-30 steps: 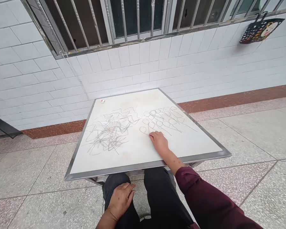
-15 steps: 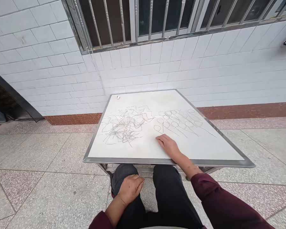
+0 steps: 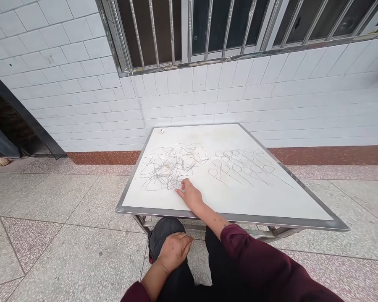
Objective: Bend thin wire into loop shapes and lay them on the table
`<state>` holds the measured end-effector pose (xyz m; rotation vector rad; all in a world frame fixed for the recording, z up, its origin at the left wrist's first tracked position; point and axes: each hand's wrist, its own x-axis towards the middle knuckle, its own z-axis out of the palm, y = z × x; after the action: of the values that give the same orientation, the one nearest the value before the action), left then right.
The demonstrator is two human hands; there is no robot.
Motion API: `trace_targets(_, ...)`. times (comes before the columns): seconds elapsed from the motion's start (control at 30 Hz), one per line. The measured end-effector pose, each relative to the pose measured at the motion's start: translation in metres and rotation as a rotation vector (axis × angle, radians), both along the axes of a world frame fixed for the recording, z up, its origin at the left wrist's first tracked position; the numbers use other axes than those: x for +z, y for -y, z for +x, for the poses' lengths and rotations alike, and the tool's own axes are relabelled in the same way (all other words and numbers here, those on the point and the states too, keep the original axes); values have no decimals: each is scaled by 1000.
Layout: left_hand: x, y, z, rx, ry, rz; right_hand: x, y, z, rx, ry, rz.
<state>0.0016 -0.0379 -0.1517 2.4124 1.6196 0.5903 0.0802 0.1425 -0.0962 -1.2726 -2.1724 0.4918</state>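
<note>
The right hand (image 3: 191, 198) touches thin, dark wires (image 3: 167, 168), crooked and tangled.

The messy pile (image 3: 168, 168) is made of lots of thin, dark wires, some bent and wavy and some nearly straight, which lie flat and cross over each other in a big tangle on the left part of the white table (image 3: 220, 199). The looped wires (image 3: 236, 168) are thin and dark too, and each has a round loop at one end and a long, skinny tail. They lie flat on the right part of the table in rough rows, close together with some crossing, and many of their tails slant toward the near right side.
</note>
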Motion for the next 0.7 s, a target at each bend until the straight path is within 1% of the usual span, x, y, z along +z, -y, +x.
trace_targets(0.1, 0, 0, 0, 5, -2, -4, 0, -4, 0, 27, 5, 3)
trace_targets(0.2, 0, -2, 1, 3, -10, -10, -2, -1, 0, 58, 9, 19)
trace_targets(0.5, 1, -3, 2, -7, -11, -17, -10, 1, 1, 53, 29, 31)
trace_targets(0.7, 1, -3, -1, -8, -18, -11, -9, 2, 4, 50, -13, 28)
